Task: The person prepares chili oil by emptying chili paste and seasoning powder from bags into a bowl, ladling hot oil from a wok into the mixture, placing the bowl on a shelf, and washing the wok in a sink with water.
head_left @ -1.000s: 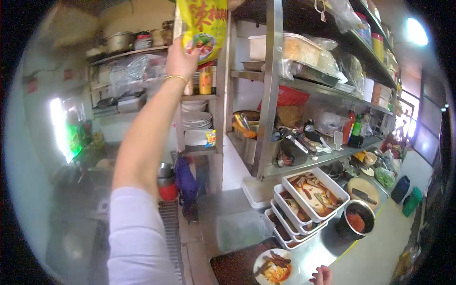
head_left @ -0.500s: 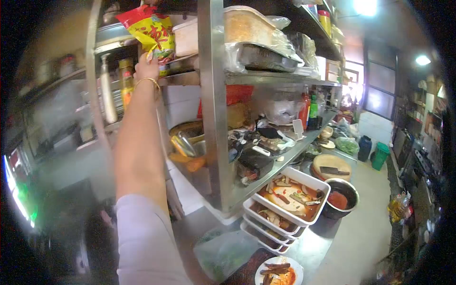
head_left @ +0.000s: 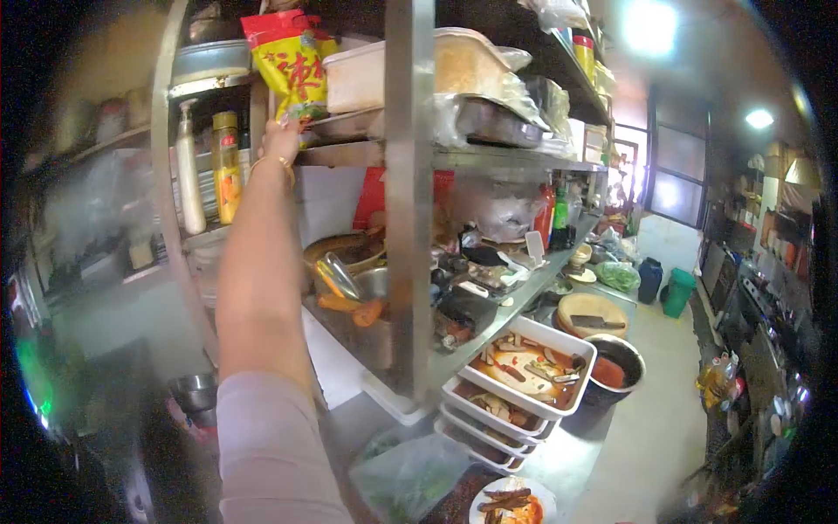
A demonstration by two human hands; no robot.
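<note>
My left hand [head_left: 281, 142] is raised at the upper left, a bangle at its wrist. Its fingers are closed on the lower part of a yellow and red packet [head_left: 292, 65] with large red characters. The packet stands upright at the end of a metal shelf [head_left: 336, 155], next to a white plastic tub [head_left: 355, 77]. Two tall bottles, one pale [head_left: 189, 170] and one yellow [head_left: 227, 166], stand left of the wrist. My right hand is out of view.
Stacked white trays of food [head_left: 530, 367] stand on the counter beside a dark pot [head_left: 614, 371] and a round board with a cleaver [head_left: 592, 316]. A plate of food [head_left: 512, 504] is at the bottom. A metal post [head_left: 408, 201] rises mid-view.
The view has turned right. My left hand has brought the packet from in front of the left shelves to the metal shelf. My right hand, earlier at the bottom edge, has left the view.
</note>
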